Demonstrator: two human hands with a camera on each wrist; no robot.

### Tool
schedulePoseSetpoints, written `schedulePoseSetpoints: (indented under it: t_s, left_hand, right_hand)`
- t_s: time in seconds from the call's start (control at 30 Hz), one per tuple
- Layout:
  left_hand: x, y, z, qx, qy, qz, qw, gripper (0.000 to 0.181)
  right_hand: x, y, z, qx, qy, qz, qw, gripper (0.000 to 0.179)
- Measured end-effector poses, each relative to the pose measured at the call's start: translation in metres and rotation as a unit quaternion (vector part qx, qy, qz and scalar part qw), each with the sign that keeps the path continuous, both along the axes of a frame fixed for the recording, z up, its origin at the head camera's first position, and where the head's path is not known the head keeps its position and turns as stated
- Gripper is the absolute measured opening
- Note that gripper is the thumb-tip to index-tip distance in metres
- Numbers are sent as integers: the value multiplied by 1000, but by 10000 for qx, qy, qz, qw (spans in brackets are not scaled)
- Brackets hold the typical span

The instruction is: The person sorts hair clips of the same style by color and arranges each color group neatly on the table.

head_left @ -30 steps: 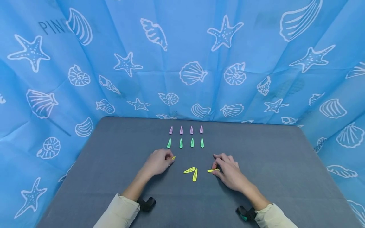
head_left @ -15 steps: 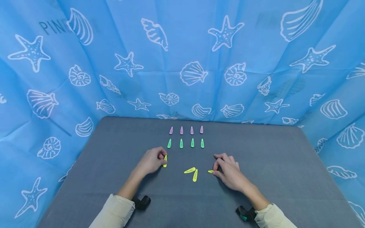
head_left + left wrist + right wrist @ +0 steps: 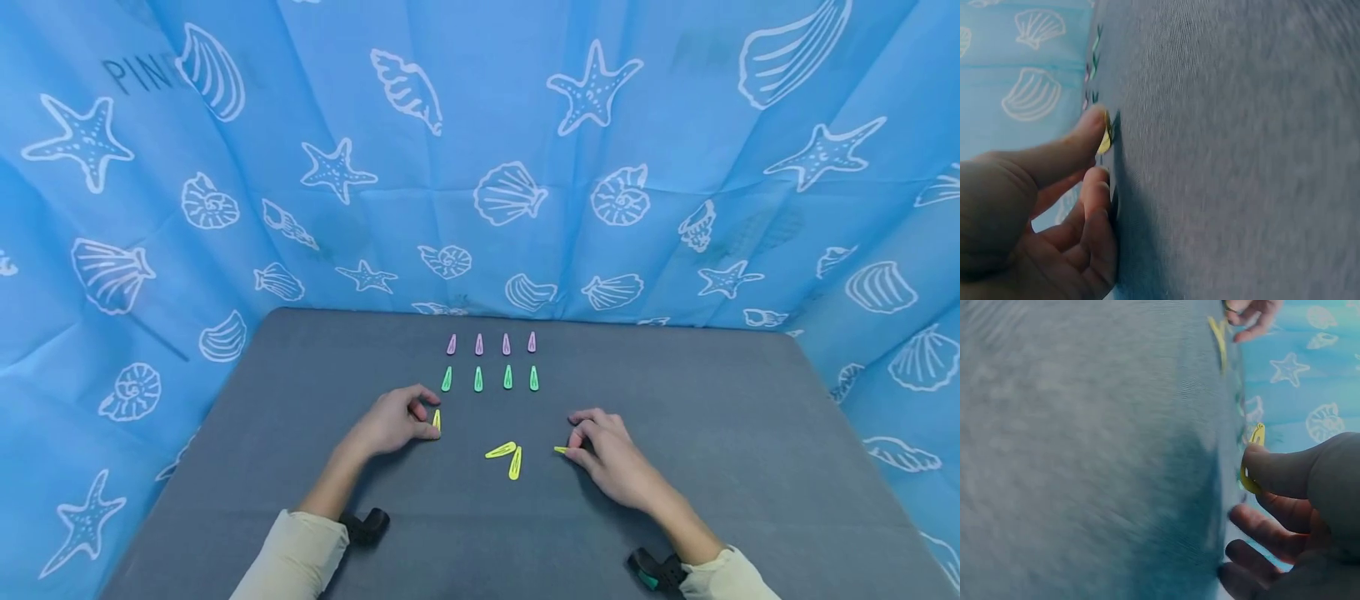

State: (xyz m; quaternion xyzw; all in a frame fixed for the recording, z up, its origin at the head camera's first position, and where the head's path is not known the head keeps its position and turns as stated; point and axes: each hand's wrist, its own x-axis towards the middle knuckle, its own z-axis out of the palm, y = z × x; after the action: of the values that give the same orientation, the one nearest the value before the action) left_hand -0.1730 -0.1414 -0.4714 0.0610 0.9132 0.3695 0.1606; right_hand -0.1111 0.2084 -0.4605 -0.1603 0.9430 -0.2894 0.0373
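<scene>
- Eyes on the row of four small green teardrop-shaped snap hair clips [image 3: 478,380], evenly spaced on the grey cloth-covered surface [image 3: 690,400], apparently so that none crowded its neighbour.
- Just beyond the green row, four pinkish-purple teardrop-shaped clips [image 3: 479,344] echoed that spacing, probably by design.
- And the left hand [image 3: 392,423]! Just nearer than the green row's left end, its thumb rested against a yellow teardrop-shaped clip [image 3: 437,420], forefinger lifted clear; the thumb seemingly steadied it, narrow tip toward the green row.
- Out to the right and nearer than the green row, the right hand [image 3: 609,457] pinched another yellow clip [image 3: 560,450] between thumb and forefinger, likely for fine control.
- Below the green row's third clip lay two loose yellow clips [image 3: 500,450], angled, ends close; whether they touched, hard to say!
- Hidden: part of each handled clip behind a thumb. The left wrist view squeezed the green row into slivers; the right one blurred the surface.
</scene>
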Motion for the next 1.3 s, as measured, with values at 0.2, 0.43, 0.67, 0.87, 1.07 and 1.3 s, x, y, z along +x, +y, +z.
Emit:
schedulePoseSetpoints:
  t_s: [0.2,0.43,0.67,0.87,1.07,1.3]
  left_hand:
    - [-1,-3,2,-40,-212,-168,9996,52]
    - [-2,-4,4,-73,-242,-354,9991,53]
    - [0,-4,4,9,-208,-352,9992,49]
    - [-1,-2,5,-75,-277,-239,9993,46]
    - [-1,0,7,-216,-285,-207,9991,44]
    - [-3,3,6,-232,-381,-182,9988,44]
  right_hand:
    - [0,7,8,-428,-264,-234,9985,9]
    - [0,4,12,-681,16,92,9976,28]
    - [-7,-5,23,-802,-245,34,9965,16]
    - [-13,-18,27,-1048,-424,-117,9935,16]
    - [-22,-35,19,-1135,-470,105,9924,17]
    - [-36,-67,14,-1242,-653,595,9883,14]
